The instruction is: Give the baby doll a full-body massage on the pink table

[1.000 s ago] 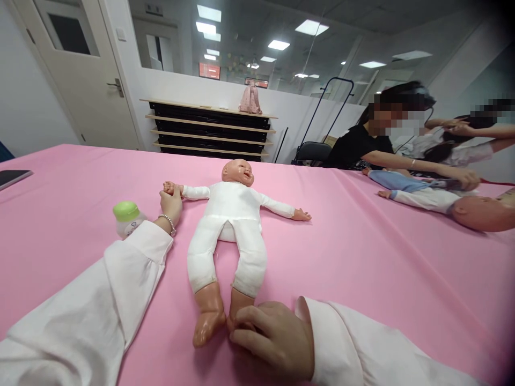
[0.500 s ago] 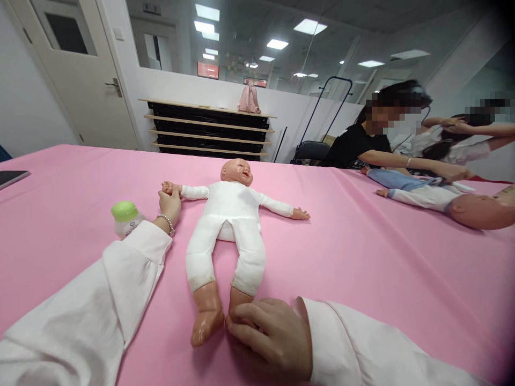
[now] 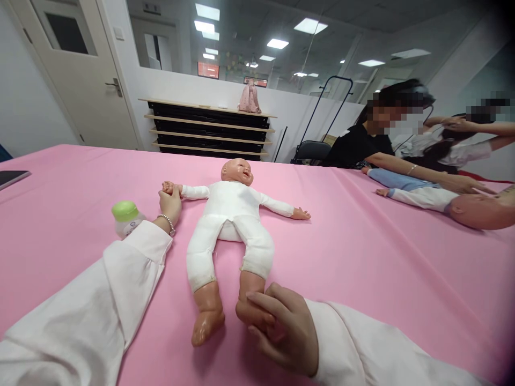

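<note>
A baby doll (image 3: 229, 214) with a white cloth body lies on its back on the pink-covered table (image 3: 354, 268), head away from me and arms spread. At the left, my left hand (image 3: 170, 205) is closed around the doll's hand. My right hand (image 3: 287, 327) grips the doll's foot on the right side, fingers and thumb around it. The doll's other foot (image 3: 208, 321) lies free beside it. Close to my left wrist stands a small bottle (image 3: 125, 219) with a green cap.
At the right, a person in black (image 3: 362, 142) reaches over another doll (image 3: 430, 193) dressed in blue and white. A dark flat device (image 3: 14, 178) lies at the left edge. Behind the table are stacked shelves (image 3: 209, 128) with a pink backpack (image 3: 249, 97).
My right hand has shifted slightly right and up with the doll's foot, and that leg has swung outward. My left hand stays put. The other person's hand has moved toward their doll's head.
</note>
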The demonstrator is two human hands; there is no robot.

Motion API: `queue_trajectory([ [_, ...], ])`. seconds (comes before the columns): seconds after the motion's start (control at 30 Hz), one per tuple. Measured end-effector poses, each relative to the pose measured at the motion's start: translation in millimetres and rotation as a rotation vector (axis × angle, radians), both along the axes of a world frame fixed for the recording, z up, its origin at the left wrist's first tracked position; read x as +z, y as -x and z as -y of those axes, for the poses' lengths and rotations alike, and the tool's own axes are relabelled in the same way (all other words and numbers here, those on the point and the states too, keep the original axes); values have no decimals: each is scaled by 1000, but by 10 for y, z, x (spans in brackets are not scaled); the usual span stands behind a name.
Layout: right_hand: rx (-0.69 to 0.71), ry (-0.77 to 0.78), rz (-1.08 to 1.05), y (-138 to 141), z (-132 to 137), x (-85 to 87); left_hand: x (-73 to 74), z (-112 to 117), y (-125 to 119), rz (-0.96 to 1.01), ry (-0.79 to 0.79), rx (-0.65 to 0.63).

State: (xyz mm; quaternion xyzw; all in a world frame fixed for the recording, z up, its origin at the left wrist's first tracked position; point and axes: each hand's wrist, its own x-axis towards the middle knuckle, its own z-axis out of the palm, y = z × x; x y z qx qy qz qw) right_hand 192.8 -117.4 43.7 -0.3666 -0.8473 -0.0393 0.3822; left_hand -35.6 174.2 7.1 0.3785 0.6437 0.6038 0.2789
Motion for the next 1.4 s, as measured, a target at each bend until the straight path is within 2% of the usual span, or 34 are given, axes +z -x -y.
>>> queue_trajectory([
  [0.23, 97, 64, -34, -31, -13, 6, -1, 2, 0, 30, -3, -15],
  [0.43, 97, 37, -100, -22, -5, 30, -9, -7, -3, 31, -13, -19],
  [0.63, 119, 66, -119, 1, 8, -20, 2, 6, 2, 32, -28, -33],
  [0.73, 90, -23, -163, -6, 3, -21, 11, 14, -8, 39, -56, -98],
  [0.83, 14, -191, -135, -29, -47, 105, 80, 34, -47, -17, -45, -142],
  [0.93, -115, -265, -194, -36, -159, 377, 256, 67, -133, -133, -114, -210],
  [1.0, -184, -210, -248, -9, -270, 576, 413, 91, -219, -233, -229, -313],
  [1.1, -143, -68, -282, 99, -469, 755, 623, 134, -377, -449, -402, -519],
  [1.17, -69, -19, -196, 214, -599, 746, 706, 172, -482, -664, -453, -613],
  [1.27, 28, -4, 47, 410, -757, 564, 723, 235, -612, -988, -471, -690],
  [1.4, 101, 12, 251, 589, -888, 270, 654, 312, -717, -1171, -482, -774],
])
